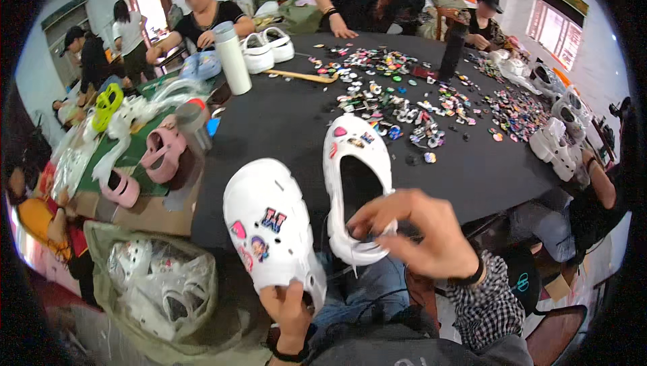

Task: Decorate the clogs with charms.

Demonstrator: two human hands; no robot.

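Note:
My left hand grips a white clog by its heel, with the toe pointing away and the top facing up. Colourful charms, among them a letter, a pink piece and a cartoon figure, sit in its holes. Beside it on the right, a second white clog lies at the table's near edge, also with charms near its toe. My right hand has its fingers curled around the heel end of that clog, thumb and fingertips at the opening; the fingertips are partly hidden. A thin thread hangs below its heel.
Loose charms spread over the black table. A white bottle, white shoes, a wooden stick and a black bottle stand or lie farther back. Pink clogs and a sack of bagged clogs are left. Several people sit around.

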